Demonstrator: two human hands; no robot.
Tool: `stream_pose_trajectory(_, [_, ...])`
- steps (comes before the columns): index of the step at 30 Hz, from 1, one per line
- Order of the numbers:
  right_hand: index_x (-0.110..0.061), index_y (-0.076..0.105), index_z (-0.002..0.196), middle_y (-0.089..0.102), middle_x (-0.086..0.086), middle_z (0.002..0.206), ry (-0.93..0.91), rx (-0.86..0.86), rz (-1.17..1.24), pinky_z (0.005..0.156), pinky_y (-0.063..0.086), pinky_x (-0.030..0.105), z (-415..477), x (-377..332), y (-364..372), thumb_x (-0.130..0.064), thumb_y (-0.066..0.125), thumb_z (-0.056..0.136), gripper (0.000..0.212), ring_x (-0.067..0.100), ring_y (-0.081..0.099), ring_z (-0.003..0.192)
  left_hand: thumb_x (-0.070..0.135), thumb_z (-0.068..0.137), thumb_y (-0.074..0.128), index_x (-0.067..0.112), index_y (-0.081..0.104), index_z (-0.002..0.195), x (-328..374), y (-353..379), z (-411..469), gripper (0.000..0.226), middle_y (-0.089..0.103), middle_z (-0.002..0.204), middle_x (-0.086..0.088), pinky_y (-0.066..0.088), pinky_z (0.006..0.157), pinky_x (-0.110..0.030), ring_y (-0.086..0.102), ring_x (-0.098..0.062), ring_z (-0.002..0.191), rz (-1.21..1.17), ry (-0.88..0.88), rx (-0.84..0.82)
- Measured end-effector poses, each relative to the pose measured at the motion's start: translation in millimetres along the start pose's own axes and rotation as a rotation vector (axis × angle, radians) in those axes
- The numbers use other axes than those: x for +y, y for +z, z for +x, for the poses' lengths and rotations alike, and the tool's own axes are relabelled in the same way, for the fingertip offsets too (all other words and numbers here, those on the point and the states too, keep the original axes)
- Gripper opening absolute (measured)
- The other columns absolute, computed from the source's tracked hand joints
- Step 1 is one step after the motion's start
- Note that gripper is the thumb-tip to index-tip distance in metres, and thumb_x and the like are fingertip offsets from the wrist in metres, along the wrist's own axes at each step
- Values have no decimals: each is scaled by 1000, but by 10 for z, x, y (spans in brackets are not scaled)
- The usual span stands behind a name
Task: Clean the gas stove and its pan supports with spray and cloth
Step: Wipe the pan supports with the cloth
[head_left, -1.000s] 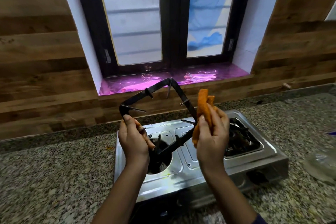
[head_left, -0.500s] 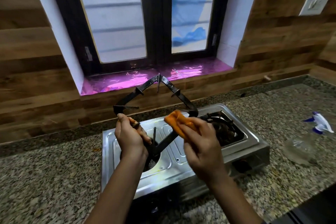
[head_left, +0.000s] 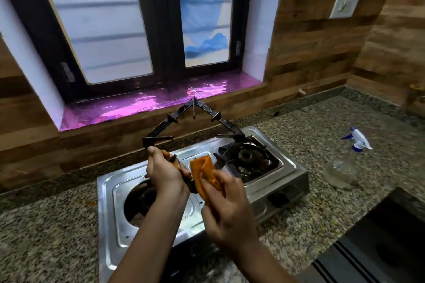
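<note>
The left hand point(head_left: 166, 171) grips the lower corner of a black square cast-iron pan support point(head_left: 193, 122), holding it tilted up on edge above the left burner well of the two-burner stainless steel gas stove point(head_left: 296, 176); the right hand point(head_left: 226, 208) clutches a folded orange cloth point(head_left: 204, 171) and presses it against the support's lower bar, just beside the left hand; a second black pan support point(head_left: 250, 163) sits on the right burner; a clear spray bottle with a blue-and-white trigger head point(head_left: 347, 158) lies on the speckled granite countertop point(head_left: 46, 236), well to the stove's right.

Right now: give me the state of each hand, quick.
Left hand: closed, gripping the lifted pan support.
Right hand: closed, holding the orange cloth.
</note>
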State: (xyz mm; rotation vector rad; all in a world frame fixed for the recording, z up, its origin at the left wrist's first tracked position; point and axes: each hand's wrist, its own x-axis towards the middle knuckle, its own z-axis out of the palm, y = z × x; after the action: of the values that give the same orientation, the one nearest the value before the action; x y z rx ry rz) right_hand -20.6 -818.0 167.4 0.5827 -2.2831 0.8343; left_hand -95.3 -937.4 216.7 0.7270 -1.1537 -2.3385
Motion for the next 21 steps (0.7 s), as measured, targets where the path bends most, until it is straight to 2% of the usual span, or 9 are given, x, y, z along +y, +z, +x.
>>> stream_pose_trajectory(3, [-22,65,121,53,2,125,43,27,93,78,49,29,-226,159,-38,-11,58,76,47,20,52,99,46,103,33,17,39,72,-76,62,0,43,31,47,-5,29,35,-21,32,-18,31,21,-15,9])
stream_pose_trajectory(6, [-26,71,108,55,-7,119,138,-7,78,81,48,24,-524,522,-117,-15,56,75,38,14,55,101,48,103,31,17,38,71,-144,78,25,44,31,46,-2,28,37,-21,32,-18,35,25,-120,23])
stream_pose_trajectory(8, [-33,72,101,55,-10,117,405,66,169,85,50,26,-739,748,-119,-19,54,77,33,10,57,104,49,102,31,18,37,71,-192,78,38,45,30,44,-1,28,38,-21,32,-18,34,30,-147,16])
stream_pose_trajectory(10, [-38,69,100,54,-2,117,775,189,260,76,51,27,-882,932,-152,-16,55,85,30,9,58,96,50,102,32,18,37,70,-253,63,18,45,30,43,0,27,39,-21,32,-18,34,60,-148,-1])
stream_pose_trajectory(12, [-24,67,114,47,4,120,1099,223,238,73,46,24,-975,1159,-194,-11,57,93,27,8,54,86,50,102,33,18,37,70,-306,37,-29,45,31,44,0,27,38,-20,32,-18,34,93,-145,-25])
stream_pose_trajectory(14, [-13,63,125,43,9,129,1301,166,167,86,43,29,-1050,1377,-227,-15,59,95,30,17,53,92,51,102,32,18,37,71,-387,3,-86,46,32,42,0,26,37,-19,33,-18,32,138,-153,-53])
stream_pose_trajectory(15, [-11,61,126,41,11,132,1358,140,154,91,42,31,-1097,1454,-223,-18,60,95,32,21,51,96,50,102,32,18,37,71,-440,-21,-121,46,32,40,0,26,36,-19,33,-18,31,162,-154,-66])
stream_pose_trajectory(18, [-8,61,124,40,13,130,1408,58,113,88,39,29,-1188,1620,-137,-22,62,95,32,22,47,93,48,103,30,17,36,71,-595,-77,-204,45,31,37,0,25,35,-18,32,-19,28,218,-154,-108])
stream_pose_trajectory(21, [-12,63,114,45,15,126,1461,-120,31,85,46,31,-1281,1746,-24,-28,65,91,29,24,49,88,46,104,28,17,35,71,-744,-115,-283,45,29,37,0,24,33,-16,30,-19,26,266,-169,-152])
